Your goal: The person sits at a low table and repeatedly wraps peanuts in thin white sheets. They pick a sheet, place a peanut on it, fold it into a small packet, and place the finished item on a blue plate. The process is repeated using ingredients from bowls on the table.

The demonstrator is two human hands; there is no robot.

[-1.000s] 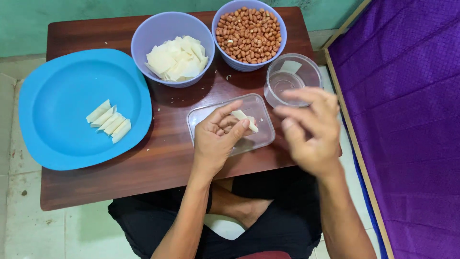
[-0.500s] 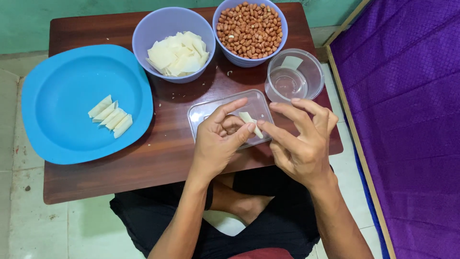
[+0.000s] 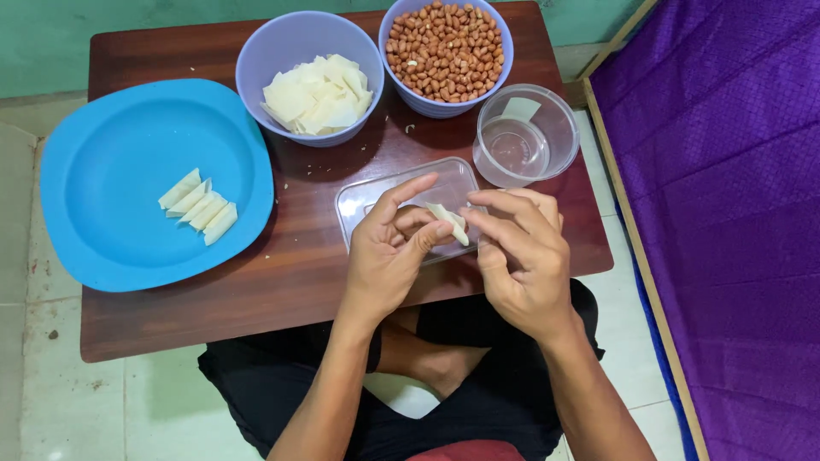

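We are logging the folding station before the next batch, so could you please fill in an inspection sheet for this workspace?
Surface: dark wooden table, a few crumbs near the bowls.
Job's things: pale wrapper piece pinched between both hands over a clear rectangular tray; four folded pieces on the blue plate; bowl of wrapper sheets; bowl of peanuts.
Clutter: round clear container, one pale scrap inside.
Grippers: left hand and right hand both closed on the wrapper piece.
Cables: nothing seen.
Surroundings: purple fabric at the person's right, tiled floor, green wall beyond the table.
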